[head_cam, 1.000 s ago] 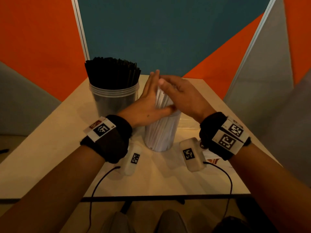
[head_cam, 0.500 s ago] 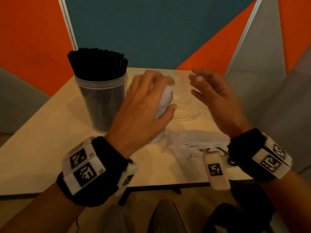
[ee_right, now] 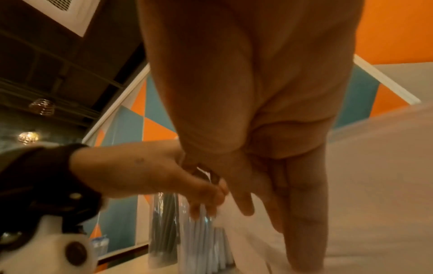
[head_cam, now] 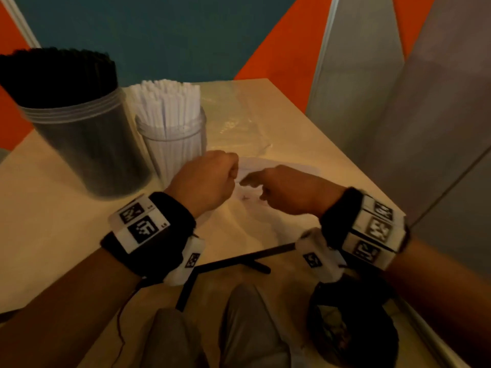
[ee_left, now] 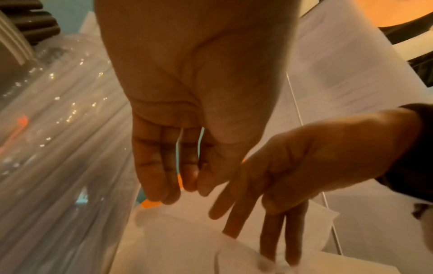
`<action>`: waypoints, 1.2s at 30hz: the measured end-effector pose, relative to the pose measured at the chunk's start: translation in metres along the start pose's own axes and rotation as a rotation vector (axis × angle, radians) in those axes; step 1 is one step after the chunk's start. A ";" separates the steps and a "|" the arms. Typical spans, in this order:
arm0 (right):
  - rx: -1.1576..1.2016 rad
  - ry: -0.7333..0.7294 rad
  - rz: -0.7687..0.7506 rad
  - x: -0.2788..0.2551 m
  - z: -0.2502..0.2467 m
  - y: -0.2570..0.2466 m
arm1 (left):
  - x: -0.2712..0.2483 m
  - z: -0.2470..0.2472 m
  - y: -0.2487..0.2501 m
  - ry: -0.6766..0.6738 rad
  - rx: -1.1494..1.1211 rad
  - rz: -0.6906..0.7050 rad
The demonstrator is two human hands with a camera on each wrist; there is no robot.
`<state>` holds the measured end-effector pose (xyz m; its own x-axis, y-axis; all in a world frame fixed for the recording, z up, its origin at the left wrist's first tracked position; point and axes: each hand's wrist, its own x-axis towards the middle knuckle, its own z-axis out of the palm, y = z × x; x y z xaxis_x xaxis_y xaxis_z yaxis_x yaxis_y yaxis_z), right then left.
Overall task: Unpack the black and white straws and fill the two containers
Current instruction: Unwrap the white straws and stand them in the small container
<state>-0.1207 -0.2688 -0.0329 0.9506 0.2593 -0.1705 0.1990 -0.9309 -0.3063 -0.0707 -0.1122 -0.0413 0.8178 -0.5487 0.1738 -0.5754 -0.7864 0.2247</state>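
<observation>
Pale wooden table (head_cam: 47, 208); two straw-filled containers (head_cam: 87, 144) (head_cam: 172, 144) and clear plastic wrapping (head_cam: 244, 123) on it.

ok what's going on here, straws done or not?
Looks nearly done. The black straws fill the larger container, and the white straws stand in the smaller one. Both hands, left hand and right hand, are now down over the empty plastic wrapping on the table; the grip is unclear.

Partitioned booth, orange-teal panels (head_cam: 186, 35), table (head_cam: 305, 134)
</observation>
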 end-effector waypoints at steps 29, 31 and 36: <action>-0.261 -0.012 -0.020 0.043 0.019 -0.015 | -0.007 -0.002 -0.007 0.084 -0.110 -0.040; -0.251 -0.030 -0.011 0.043 0.019 -0.014 | -0.007 -0.001 -0.008 0.080 -0.109 -0.044; -0.186 -0.013 -0.005 0.045 0.022 -0.011 | -0.007 -0.001 -0.009 0.069 -0.101 -0.045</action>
<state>-0.0851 -0.2412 -0.0579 0.9467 0.2661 -0.1818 0.2452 -0.9608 -0.1294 -0.0714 -0.1008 -0.0438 0.8421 -0.4897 0.2260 -0.5392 -0.7755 0.3284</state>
